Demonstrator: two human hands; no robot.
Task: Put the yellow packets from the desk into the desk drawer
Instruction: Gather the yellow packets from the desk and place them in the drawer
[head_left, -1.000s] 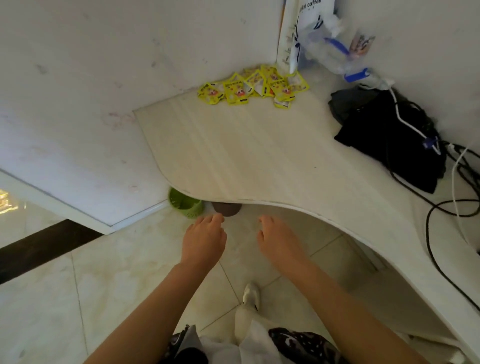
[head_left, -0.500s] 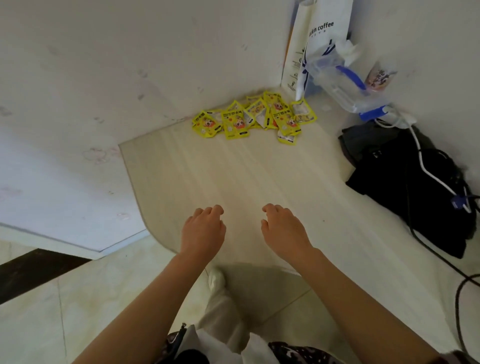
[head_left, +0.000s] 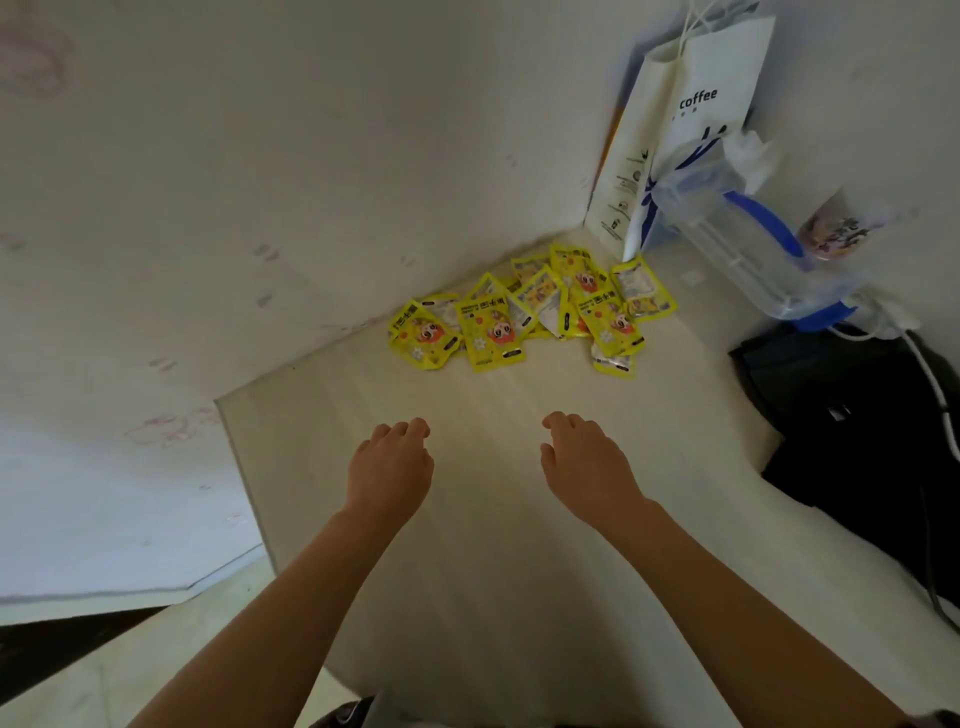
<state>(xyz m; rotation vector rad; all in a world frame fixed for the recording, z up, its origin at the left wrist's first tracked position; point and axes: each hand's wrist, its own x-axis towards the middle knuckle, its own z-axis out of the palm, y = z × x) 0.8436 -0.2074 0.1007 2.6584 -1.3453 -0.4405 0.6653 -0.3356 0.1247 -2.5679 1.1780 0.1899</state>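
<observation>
- The yellow packets (head_left: 530, 312) lie in a loose, overlapping heap at the back corner of the worktop (head_left: 467, 519), against the wall and just beside the foot of a white paper bag (head_left: 691, 130) marked "coffee".
- The left hand (head_left: 390, 470) and the right hand (head_left: 584, 465) hover side by side over the bare worktop, near the heap but apart from it. Both are empty, fingers loosely curled, holding nothing.
- The packets look like small flat foil or plastic sachets: probably very light, thin and bendy, with a glossy skin that may slide on the smooth worktop and on one another.
- They seem unlikely to break, so a firm squeeze should do no harm.
- Picking them up one at a time would be slow. A better hold is likely to rake the heap together with both hands and pinch a stack by its edges, or slide fingers under the flat sides.
- The packets nearest the paper bag overlap most and may scatter when lifted.
- No drawer is in view.
</observation>
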